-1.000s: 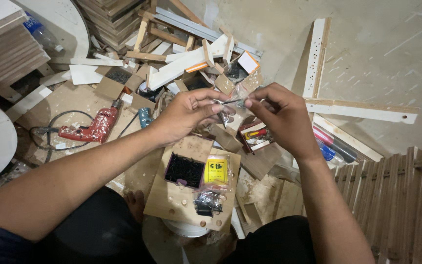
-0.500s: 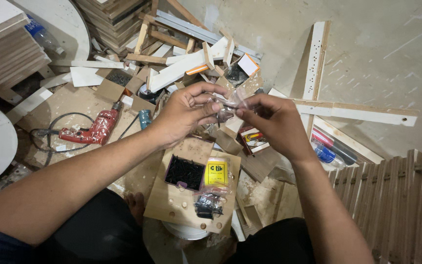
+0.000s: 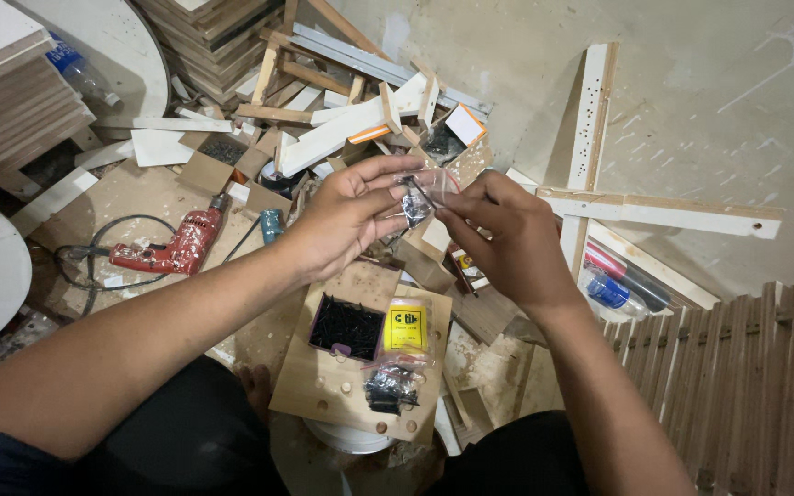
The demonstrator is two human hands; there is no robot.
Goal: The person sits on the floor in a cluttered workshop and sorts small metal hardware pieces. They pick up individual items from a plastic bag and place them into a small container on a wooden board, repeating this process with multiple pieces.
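The small clear plastic bag of dark screws sits between your two hands, held up above the cluttered floor. Your left hand pinches its left side, thumb and fingertips closed on the plastic. Your right hand grips the bag's right edge, its fingers curled shut on the film. Directly below, a light plywood board with round holes carries an open box of black screws, a yellow rectangular packet and another clear bag of dark screws. Farther left, a red power drill with black cord lies on the floor, well apart from your hands.
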